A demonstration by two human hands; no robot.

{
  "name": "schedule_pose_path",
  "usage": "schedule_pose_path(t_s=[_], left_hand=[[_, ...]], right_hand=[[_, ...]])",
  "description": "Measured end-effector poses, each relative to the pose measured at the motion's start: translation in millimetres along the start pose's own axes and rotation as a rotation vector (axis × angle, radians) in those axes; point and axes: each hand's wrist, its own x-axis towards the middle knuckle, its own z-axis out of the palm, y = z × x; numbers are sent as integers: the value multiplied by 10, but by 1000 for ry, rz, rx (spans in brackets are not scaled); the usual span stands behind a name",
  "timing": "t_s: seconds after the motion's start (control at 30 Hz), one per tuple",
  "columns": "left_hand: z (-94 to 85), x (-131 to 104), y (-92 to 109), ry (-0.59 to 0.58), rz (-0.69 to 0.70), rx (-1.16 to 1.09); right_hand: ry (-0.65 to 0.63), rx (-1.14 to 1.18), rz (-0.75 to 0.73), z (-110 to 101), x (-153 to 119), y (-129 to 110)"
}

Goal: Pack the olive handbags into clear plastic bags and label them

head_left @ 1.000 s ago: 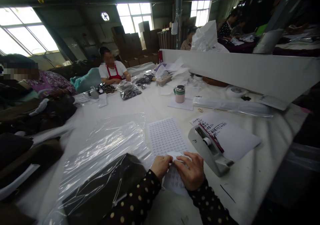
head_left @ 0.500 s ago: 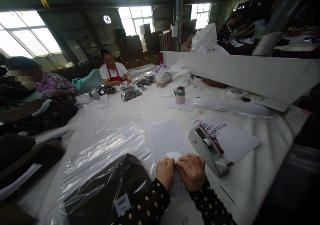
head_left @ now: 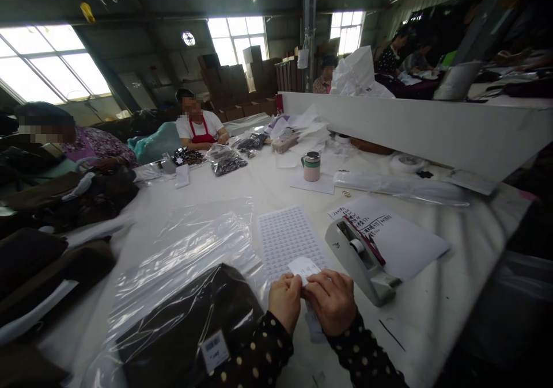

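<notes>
Left hand (head_left: 285, 300) and right hand (head_left: 333, 300), each grip closed on a white paper piece (head_left: 303, 266), possibly a label, over a printed sheet (head_left: 290, 235) toward the near edge of the counter (head_left: 242, 187); tape dispenser (head_left: 375, 281) alongside.

Factory workshop: high piles of cardboard boxes (head_left: 222, 86), a metal pillar (head_left: 309, 25), co-workers (head_left: 202, 128) around a broad worktable (head_left: 263, 182).

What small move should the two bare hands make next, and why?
Perhaps ease the right hand away from the left hand to see whether a piece lifts free: both pinch the curled white printed paper close together, over a flat white paper sheet with printed rows.
</notes>
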Motion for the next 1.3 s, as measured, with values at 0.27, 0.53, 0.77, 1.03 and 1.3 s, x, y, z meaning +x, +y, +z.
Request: schedule_pose_path(t_s=[0.27,0.53,0.77,1.03,1.3], left_hand=[[-59,-27,52,-24,-40,17],[2,-37,21,-42,-30,-5],[12,-51,34,-41,-65,6],[15,-60,59,-35,-159,33],[8,-62,62,-52,-270,43]], right_hand=[[14,13,-51,-30,-49,-13],[-28,-44,-15,4,-133,54],[-10,0,-48,-57,-158,67],[-67,-72,-81,-73,-217,139],[-53,-57,-102,-80,-229,140]])
